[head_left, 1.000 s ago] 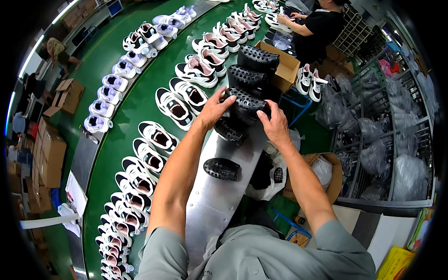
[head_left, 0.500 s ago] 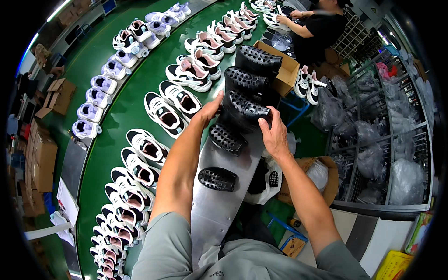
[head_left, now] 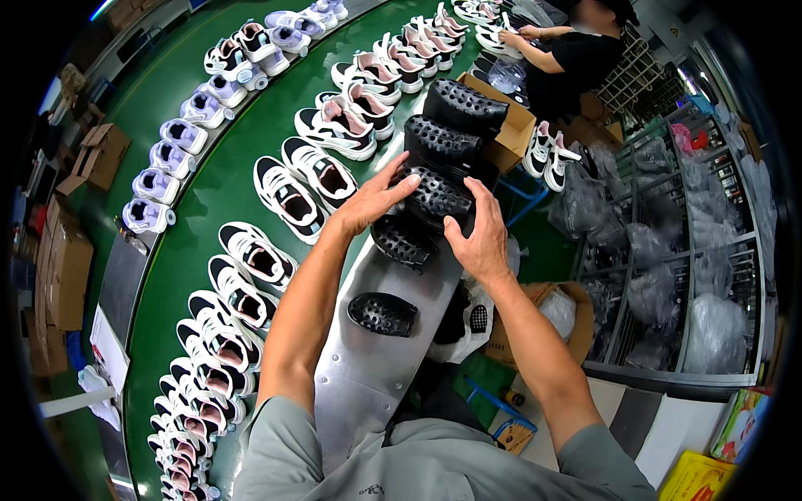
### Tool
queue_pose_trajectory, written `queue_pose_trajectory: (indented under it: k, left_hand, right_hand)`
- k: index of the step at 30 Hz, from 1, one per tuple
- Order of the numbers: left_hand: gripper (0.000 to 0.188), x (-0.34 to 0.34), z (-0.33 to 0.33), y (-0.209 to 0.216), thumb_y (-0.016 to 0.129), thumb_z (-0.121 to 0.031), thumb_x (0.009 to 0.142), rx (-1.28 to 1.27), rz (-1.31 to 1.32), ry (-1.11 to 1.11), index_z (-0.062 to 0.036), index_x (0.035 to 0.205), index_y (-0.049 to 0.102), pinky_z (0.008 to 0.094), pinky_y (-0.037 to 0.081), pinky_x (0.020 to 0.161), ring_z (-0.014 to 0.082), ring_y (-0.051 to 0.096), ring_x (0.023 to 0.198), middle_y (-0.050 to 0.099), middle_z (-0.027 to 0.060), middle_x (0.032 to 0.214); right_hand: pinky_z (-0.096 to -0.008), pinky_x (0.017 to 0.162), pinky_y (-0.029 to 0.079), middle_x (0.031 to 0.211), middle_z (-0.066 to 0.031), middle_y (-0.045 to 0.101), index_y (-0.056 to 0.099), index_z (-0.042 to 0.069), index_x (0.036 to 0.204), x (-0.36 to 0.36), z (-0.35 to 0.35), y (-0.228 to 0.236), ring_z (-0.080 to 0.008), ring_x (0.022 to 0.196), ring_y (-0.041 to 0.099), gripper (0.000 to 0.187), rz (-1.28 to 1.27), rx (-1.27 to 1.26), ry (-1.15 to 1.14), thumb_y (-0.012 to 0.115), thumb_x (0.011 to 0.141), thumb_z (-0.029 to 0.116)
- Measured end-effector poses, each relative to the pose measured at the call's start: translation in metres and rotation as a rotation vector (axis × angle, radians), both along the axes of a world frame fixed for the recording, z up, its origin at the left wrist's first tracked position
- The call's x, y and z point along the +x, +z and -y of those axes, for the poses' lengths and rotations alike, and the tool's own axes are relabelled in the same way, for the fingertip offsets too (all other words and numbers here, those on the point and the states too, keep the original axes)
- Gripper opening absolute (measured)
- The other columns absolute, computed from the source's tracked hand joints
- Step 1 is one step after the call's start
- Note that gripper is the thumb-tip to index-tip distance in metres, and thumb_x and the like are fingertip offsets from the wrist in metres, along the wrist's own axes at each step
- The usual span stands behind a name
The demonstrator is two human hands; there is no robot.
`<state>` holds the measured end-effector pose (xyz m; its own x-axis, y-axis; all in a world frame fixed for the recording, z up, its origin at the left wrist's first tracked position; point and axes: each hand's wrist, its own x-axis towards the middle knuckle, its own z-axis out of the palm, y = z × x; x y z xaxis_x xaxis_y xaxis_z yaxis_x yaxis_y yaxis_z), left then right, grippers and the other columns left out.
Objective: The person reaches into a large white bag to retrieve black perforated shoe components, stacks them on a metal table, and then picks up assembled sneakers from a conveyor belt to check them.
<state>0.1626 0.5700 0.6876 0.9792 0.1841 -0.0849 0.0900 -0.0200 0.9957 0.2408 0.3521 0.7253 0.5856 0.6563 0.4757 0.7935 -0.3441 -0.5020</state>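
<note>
Several black, toe-shaped shoe inserts (head_left: 441, 197) with holes in their tops lie stacked in a row on a metal bench (head_left: 355, 371). My left hand (head_left: 372, 204) is at the left end of the middle stack, fingers stretched, thumb over its top. At its right end is my right hand (head_left: 480, 242), with thumb and fingers spread apart. Whether either palm touches the stack, I cannot tell. Nearer to me, a lower stack (head_left: 403, 243) stands just beside it, and a single insert (head_left: 383, 315) lies apart. Two taller stacks (head_left: 444, 144) stand beyond.
Left of the bench, a green conveyor (head_left: 196, 275) carries white-and-black sneakers (head_left: 292, 200). Lilac sneakers (head_left: 171, 157) line its far edge. An open carton (head_left: 510, 125) stands behind the stacks, near another person (head_left: 576, 58). At right is a rack (head_left: 681, 259) with plastic-wrapped bundles.
My left hand's thumb has swung over the middle stack's top, and my right hand has shifted slightly left and lower. The view has turned a little; the inserts keep their arrangement.
</note>
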Motion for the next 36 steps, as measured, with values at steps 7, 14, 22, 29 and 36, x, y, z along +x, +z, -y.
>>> queue_pose_trajectory:
  k: [7,14,22,29,36]
  left_hand:
    - [0.090,-0.005,-0.009,-0.005,0.047,-0.066,0.096,-0.035,-0.039,0.015,-0.0112,0.161,0.016,0.0461,0.029,0.117,0.0311,0.029,0.148,0.025,0.0171,0.162]
    - [0.091,-0.019,-0.005,-0.002,0.040,-0.072,0.096,-0.173,-0.005,0.046,-0.0119,0.160,0.018,0.0475,0.027,0.119,0.0271,0.018,0.152,0.017,0.0110,0.166]
    - [0.095,-0.025,-0.009,-0.009,0.038,-0.077,0.093,-0.164,-0.015,0.047,-0.0130,0.161,0.018,0.0464,0.026,0.120,0.0299,0.020,0.151,0.020,0.0165,0.164]
    - [0.068,-0.071,0.004,-0.002,0.070,-0.043,0.090,0.428,-0.018,0.463,-0.0047,0.143,0.049,0.0374,0.050,0.092,0.0272,0.064,0.108,0.063,0.0216,0.123]
    - [0.059,-0.097,0.110,-0.009,0.083,-0.029,0.078,0.437,-0.039,0.510,-0.0084,0.128,0.059,0.0392,0.054,0.074,0.0272,0.066,0.079,0.066,0.0166,0.086]
  right_hand:
    - [-0.0473,0.104,0.039,0.137,-0.0171,0.054,0.050,0.006,0.137,-0.005,-0.002,-0.002,-0.0365,0.125,0.052,0.068,0.134,-0.025,-0.022,0.075,0.076,0.019]
    - [-0.0468,0.105,0.039,0.138,-0.0171,0.053,0.050,0.006,0.138,-0.006,-0.002,-0.002,-0.0358,0.126,0.052,0.067,0.132,-0.031,-0.023,0.075,0.077,0.020]
    - [-0.0465,0.105,0.039,0.139,-0.0175,0.053,0.049,0.006,0.139,-0.009,-0.007,0.005,-0.0365,0.126,0.051,0.067,0.129,-0.058,-0.002,0.074,0.079,0.021]
    - [-0.0462,0.108,0.039,0.139,-0.0185,0.053,0.053,0.004,0.136,-0.011,0.009,0.025,-0.0382,0.125,0.051,0.055,0.135,0.042,-0.054,0.070,0.085,0.019]
    - [-0.0441,0.107,0.042,0.135,-0.0204,0.056,0.053,0.002,0.134,-0.017,0.023,0.027,-0.0385,0.124,0.053,0.047,0.079,0.111,-0.049,0.066,0.091,0.015]
